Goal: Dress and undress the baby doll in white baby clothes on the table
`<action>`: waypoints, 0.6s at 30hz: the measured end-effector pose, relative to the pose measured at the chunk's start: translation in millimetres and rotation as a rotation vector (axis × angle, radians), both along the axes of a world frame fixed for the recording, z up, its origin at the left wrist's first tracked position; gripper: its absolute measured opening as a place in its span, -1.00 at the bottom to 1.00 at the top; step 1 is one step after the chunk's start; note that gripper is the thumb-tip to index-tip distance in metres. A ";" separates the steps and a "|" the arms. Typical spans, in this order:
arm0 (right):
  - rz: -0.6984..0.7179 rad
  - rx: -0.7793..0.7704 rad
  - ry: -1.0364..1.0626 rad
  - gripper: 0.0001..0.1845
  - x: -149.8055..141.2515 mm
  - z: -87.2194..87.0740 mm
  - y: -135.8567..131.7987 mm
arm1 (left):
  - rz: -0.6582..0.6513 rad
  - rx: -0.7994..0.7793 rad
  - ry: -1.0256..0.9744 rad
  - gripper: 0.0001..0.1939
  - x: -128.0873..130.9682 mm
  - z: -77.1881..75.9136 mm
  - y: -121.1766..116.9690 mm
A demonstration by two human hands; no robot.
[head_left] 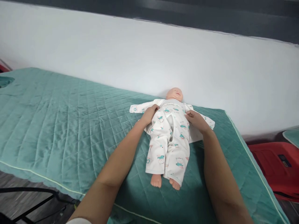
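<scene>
A baby doll lies on its back on the green quilted cover, its head toward the wall and its bare feet toward me. White printed baby pants cover its legs and reach up high over its belly. Beneath them, a matching white baby shirt lies spread open, with both sleeves out to the sides. My left hand is closed on the pants' upper edge at the left side. At the opposite side, my right hand pinches the pants' edge between thumb and fingers.
The green quilted cover spreads over the bed or table, against a white wall. To the right, beyond the cover's edge, is a red plastic chair or case. Black metal tubing shows at the lower left above a grey floor.
</scene>
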State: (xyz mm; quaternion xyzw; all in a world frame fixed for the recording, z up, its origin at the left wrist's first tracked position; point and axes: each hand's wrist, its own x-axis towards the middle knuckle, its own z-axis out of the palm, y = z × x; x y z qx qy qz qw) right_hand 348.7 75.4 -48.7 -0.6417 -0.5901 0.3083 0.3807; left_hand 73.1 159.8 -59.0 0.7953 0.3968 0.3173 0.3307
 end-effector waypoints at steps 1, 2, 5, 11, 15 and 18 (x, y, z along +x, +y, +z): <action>0.035 -0.021 -0.025 -0.78 2.7 0.2 -3.4 | -0.023 -0.012 -0.010 -0.82 -1.7 0.6 -0.7; 0.059 -0.038 -0.047 -0.82 4.8 0.0 -6.0 | -0.043 -0.031 -0.019 -0.81 -3.3 0.6 -0.8; 0.057 -0.066 -0.093 -0.87 7.1 -1.5 -9.1 | -0.075 -0.119 -0.054 -0.79 -7.8 -2.1 1.8; -0.039 -0.042 0.068 -0.86 -0.8 -3.9 -7.5 | -0.055 -0.354 -0.188 -0.79 -12.8 -1.5 4.1; -0.087 -0.048 0.113 -0.83 -3.9 -3.7 -9.0 | 0.006 -0.435 -0.255 -0.90 -11.9 6.4 -1.8; -0.082 -0.037 0.129 -0.86 -3.7 -4.7 -10.9 | -0.045 -0.468 -0.285 -0.84 -11.7 6.1 -3.0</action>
